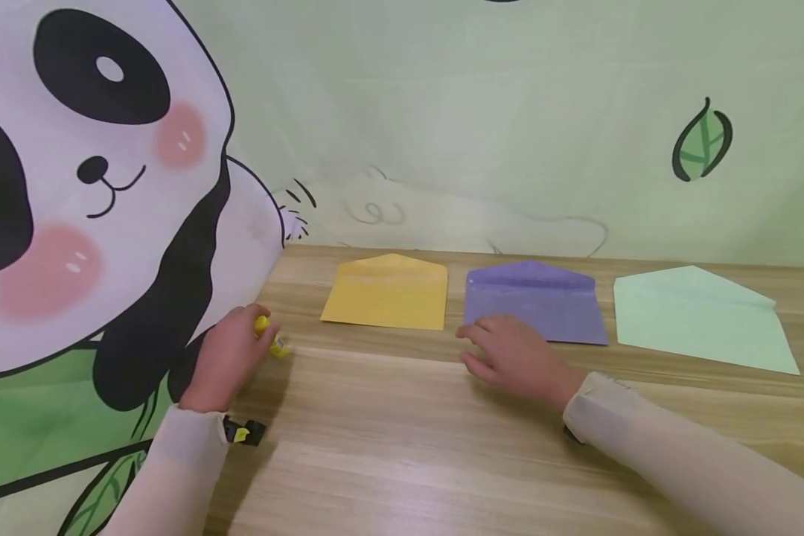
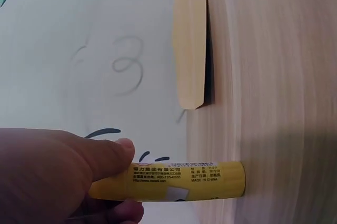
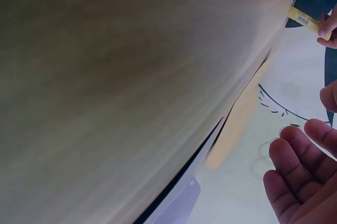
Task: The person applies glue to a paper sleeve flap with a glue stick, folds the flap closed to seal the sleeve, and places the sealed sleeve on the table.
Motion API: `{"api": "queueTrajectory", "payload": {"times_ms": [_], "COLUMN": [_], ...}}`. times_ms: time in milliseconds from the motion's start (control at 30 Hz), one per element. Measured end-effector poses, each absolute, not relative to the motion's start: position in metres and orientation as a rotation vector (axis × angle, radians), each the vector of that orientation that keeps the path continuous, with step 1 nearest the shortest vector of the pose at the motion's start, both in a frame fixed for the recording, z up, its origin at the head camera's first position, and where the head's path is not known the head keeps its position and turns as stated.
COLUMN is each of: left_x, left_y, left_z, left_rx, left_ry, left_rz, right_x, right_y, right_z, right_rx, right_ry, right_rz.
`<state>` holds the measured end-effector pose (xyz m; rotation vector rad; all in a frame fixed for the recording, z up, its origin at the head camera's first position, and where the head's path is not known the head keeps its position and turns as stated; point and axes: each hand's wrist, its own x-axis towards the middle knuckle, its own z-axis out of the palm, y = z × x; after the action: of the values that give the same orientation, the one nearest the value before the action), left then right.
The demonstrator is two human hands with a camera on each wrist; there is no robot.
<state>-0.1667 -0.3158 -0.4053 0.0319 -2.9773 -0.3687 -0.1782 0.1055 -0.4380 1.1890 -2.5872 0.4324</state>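
My left hand (image 1: 231, 353) pinches a yellow glue stick (image 2: 189, 181) between thumb and fingers, at the left of the table. Printed text runs along the tube, and its free end is right at the tabletop in the left wrist view. My right hand (image 1: 512, 357) hovers with loosely bent fingers over the near left corner of the purple envelope (image 1: 543, 313), holding nothing. Left of that lies a yellow envelope (image 1: 388, 298), and to the right a pale green envelope (image 1: 697, 320). All three have their flaps opened away from me.
The wooden table (image 1: 375, 432) meets a pale green cloth backdrop (image 1: 476, 126) behind the envelopes. A large printed panda (image 1: 127, 149) covers the cloth on the left, close beside my left arm. A printed leaf (image 1: 702, 141) shows at the upper right.
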Motion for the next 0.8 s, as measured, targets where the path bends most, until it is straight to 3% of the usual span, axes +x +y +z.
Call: {"api": "queueTrajectory", "payload": {"times_ms": [800], "left_x": [-0.152], "left_y": [-0.297], "left_z": [-0.397], "left_rx": [-0.192], "left_ry": [-2.891], "left_rz": [-0.481], "right_x": [-0.175], "right_y": [0.105], "right_z": [-0.439], "right_rx": [1.189], "right_ry": [-2.602], "right_rz": [0.413]}}
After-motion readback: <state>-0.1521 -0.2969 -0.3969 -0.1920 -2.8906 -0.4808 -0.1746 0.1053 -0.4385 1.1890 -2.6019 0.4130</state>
